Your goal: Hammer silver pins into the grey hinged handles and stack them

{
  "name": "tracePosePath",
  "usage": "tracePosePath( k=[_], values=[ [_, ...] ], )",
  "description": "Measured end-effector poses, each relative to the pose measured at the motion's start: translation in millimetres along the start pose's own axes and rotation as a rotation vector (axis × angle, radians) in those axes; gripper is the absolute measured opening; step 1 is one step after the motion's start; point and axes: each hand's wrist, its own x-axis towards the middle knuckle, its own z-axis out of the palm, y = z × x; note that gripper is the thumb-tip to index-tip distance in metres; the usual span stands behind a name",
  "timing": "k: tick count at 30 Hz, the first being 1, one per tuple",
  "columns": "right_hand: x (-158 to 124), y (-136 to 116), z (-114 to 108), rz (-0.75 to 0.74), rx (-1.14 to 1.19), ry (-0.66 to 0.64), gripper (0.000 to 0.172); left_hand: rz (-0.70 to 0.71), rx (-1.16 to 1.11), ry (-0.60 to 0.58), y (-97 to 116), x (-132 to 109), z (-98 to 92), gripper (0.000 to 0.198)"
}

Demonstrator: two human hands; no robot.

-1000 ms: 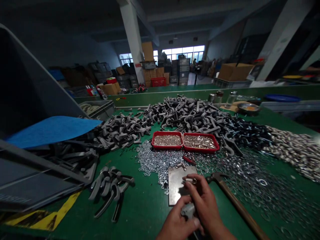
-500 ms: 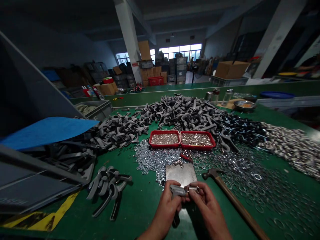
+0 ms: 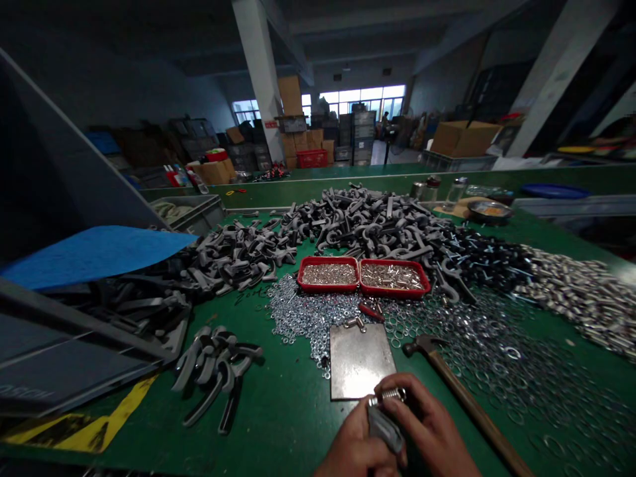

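Observation:
My left hand is wrapped round a grey plastic handle with a metal end. My right hand pinches a shiny coil spring against that end. Whether the spring is seated on the handle I cannot tell. Just beyond my hands lies a flat metal plate, with a few small springs at its far edge. To the right is a claw hammer with a wooden handle. Several grey and black handles lie in a small heap to the left.
Two red trays of small metal parts stand behind loose nuts. Rings spread rightward, near a pile of metal cylinders. A large heap of grey handles rises behind. A grey crate borders the left.
Both hands have moved down and to the right, off the plate, nearer to me. The grey handle has turned so its body points down and right, the spring at its upper end.

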Motion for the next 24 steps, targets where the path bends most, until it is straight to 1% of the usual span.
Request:
tracePosePath(
  k=[1, 3, 4, 6, 9, 11, 13, 17, 20, 22, 24],
  values=[
    [1, -2, -5, 0.009, -0.024, 0.038, 0.02, 0.026, 0.027, 0.052, 5, 0, -3.6, 0.041],
    [2, -4, -13, -0.007, -0.087, 0.082, 0.021, 0.104, 0.183, 0.191, 17, -2, -12.8, 0.035],
    [3, -4, -16, -0.016, -0.115, 0.073, 0.021, 0.136, 0.272, 0.257, 23, -3, -17.5, 0.033],
    [3, -2, -21, -0.004, -0.131, 0.017, 0.021, 0.163, 0.402, 0.345, 31, -7, -24.3, 0.031],
    [3, 1, -19, 0.045, -0.053, -0.061, 0.022, 0.181, 0.483, 0.395, 36, -10, -25.1, 0.03],
    [4, 1, -13, 0.094, 0.065, -0.071, 0.023, 0.199, 0.519, 0.402, 38, -9, -21.0, 0.029],
    [5, -3, -6, 0.14, 0.183, -0.043, 0.025, 0.208, 0.53, 0.391, 38, -6, -16.1, 0.028],
    [6, -11, 6, 0.162, 0.287, 0.01, 0.031, 0.221, 0.449, 0.369, 40, 1, -8.8, 0.028],
    [6, -10, 12, 0.129, 0.275, 0.058, 0.03, 0.198, 0.267, 0.283, 40, 3, -3.1, 0.031],
    [6, -6, 16, 0.08, 0.2, 0.098, 0.027, 0.171, 0.094, 0.212, 41, 3, 1.2, 0.03],
    [6, 0, 17, 0.014, 0.112, 0.114, 0.023, 0.144, -0.055, 0.18, 39, 3, 4.0, 0.031]
  ],
)
